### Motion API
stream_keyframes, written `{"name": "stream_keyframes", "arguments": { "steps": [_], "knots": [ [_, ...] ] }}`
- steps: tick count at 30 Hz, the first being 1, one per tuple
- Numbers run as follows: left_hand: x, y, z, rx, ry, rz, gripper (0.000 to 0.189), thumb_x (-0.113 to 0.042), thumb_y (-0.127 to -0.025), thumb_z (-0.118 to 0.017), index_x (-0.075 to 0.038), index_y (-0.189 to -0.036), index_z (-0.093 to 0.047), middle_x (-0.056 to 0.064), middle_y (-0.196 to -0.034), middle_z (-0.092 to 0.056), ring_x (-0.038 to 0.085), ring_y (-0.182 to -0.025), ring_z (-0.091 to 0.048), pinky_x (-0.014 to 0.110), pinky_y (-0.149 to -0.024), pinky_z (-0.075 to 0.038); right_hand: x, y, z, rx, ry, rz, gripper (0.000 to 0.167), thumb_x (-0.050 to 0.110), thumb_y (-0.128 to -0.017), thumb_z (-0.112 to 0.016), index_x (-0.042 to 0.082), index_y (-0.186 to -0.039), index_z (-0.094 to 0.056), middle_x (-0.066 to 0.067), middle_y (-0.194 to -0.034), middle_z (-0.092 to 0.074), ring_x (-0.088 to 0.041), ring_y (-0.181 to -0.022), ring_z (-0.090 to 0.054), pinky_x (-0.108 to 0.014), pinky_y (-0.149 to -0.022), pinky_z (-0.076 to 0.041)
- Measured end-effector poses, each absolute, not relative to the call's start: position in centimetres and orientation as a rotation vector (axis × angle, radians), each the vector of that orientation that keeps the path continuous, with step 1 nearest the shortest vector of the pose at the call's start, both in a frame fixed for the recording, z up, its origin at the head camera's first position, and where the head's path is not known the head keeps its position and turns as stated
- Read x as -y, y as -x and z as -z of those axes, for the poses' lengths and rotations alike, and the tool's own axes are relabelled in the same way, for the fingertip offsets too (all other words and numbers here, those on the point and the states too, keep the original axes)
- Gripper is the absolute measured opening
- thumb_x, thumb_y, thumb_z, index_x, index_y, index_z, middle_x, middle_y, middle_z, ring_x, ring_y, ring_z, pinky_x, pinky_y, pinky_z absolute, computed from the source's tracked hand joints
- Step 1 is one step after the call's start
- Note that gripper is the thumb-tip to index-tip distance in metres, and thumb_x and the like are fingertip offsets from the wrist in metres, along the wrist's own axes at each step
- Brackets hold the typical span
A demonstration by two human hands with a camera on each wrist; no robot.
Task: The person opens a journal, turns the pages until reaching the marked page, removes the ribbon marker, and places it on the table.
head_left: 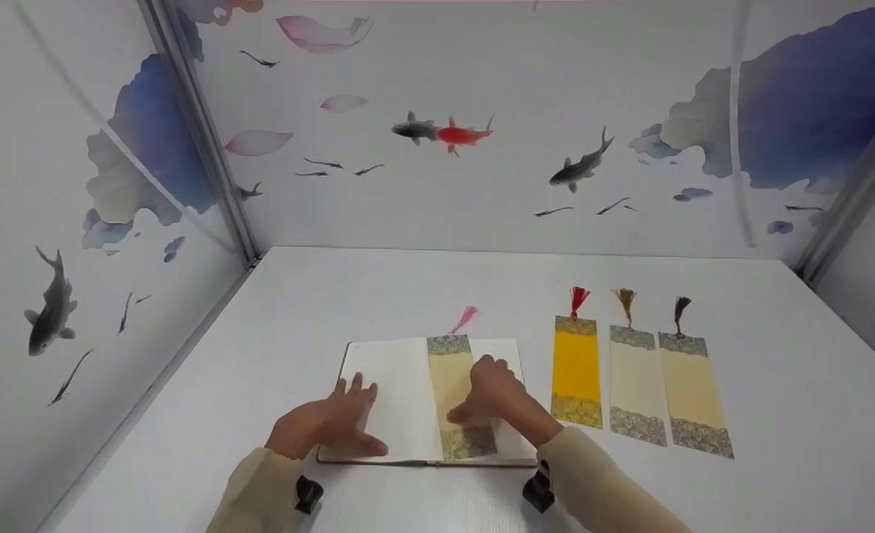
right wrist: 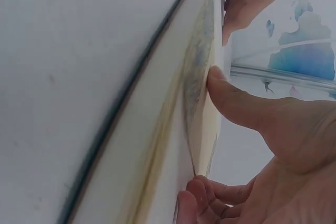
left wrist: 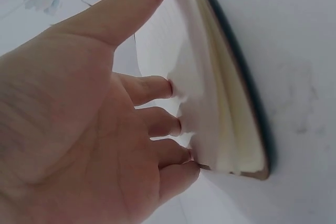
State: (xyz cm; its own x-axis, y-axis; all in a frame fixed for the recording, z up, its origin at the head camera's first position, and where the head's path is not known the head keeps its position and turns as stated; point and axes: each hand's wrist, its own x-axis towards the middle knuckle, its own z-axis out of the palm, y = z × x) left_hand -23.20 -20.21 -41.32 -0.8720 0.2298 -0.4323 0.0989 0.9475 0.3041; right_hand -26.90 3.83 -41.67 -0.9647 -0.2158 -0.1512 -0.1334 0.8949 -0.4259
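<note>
An open notebook with blank white pages lies on the table. Along its right page, beside the fold, is a cream bookmark with grey lace-patterned ends and a pink tassel. My left hand rests on the left page, fingers spread; the left wrist view shows its fingertips on the paper near the notebook's edge. My right hand holds the bookmark, thumb on its face and curled fingers at its right edge. In the right wrist view the bookmark looks slightly raised along one side.
Right of the notebook lie three more bookmarks: a yellow one with a red tassel, a pale one with an olive tassel, and a cream one with a dark tassel. Printed panels wall the white table.
</note>
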Motion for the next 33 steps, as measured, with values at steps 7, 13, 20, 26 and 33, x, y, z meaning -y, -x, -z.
{"name": "stream_keyframes", "arguments": {
  "steps": [7,13,20,26,33],
  "knots": [
    [20.5,23.1,41.5,-2.634,-0.246,-0.411,0.102,-0.046,-0.086,-0.076,-0.002,-0.159,-0.020,0.024,-0.168,-0.004,0.045,-0.156,-0.001,0.065,-0.121,-0.018,-4.2,27.0,41.1,-2.828,0.335,0.618,0.082,0.029,-0.070,-0.089,-0.019,-0.123,-0.049,-0.027,-0.108,-0.058,-0.028,-0.086,-0.046,-0.042,-0.076,-0.050],
    [20.5,23.3,41.6,-2.662,-0.260,-0.408,0.104,-0.046,-0.084,-0.079,0.000,-0.158,-0.023,0.027,-0.167,-0.008,0.046,-0.155,-0.006,0.062,-0.122,-0.021,-4.2,27.4,40.4,-2.815,0.235,0.507,0.071,0.031,-0.069,-0.090,-0.011,-0.115,-0.055,-0.021,-0.103,-0.053,-0.028,-0.085,-0.046,-0.041,-0.071,-0.049],
    [19.9,23.4,41.8,-2.675,-0.238,-0.386,0.106,-0.047,-0.079,-0.083,0.000,-0.157,-0.027,0.027,-0.166,-0.012,0.046,-0.155,-0.010,0.061,-0.121,-0.024,-5.2,28.5,40.6,-2.702,0.150,0.481,0.075,0.027,-0.075,-0.088,-0.009,-0.126,-0.047,-0.015,-0.100,-0.054,-0.021,-0.070,-0.059,-0.028,-0.059,-0.053],
    [20.1,23.5,41.6,-2.666,-0.192,-0.420,0.106,-0.045,-0.078,-0.084,-0.003,-0.158,-0.027,0.025,-0.167,-0.009,0.044,-0.156,-0.007,0.062,-0.122,-0.020,-6.0,29.4,41.1,-2.705,0.198,0.513,0.040,0.026,-0.080,-0.084,-0.001,-0.085,-0.055,-0.004,-0.072,-0.046,-0.016,-0.058,-0.047,-0.024,-0.052,-0.036],
    [20.2,23.4,41.5,-2.664,-0.173,-0.492,0.105,-0.041,-0.076,-0.087,-0.004,-0.157,-0.031,0.025,-0.167,-0.012,0.044,-0.155,-0.009,0.065,-0.121,-0.020,-7.9,30.0,41.6,-2.510,0.114,1.087,0.036,0.014,-0.082,-0.082,0.009,-0.065,-0.050,0.001,-0.057,-0.043,-0.013,-0.052,-0.046,-0.024,-0.050,-0.046]
  ]
}}
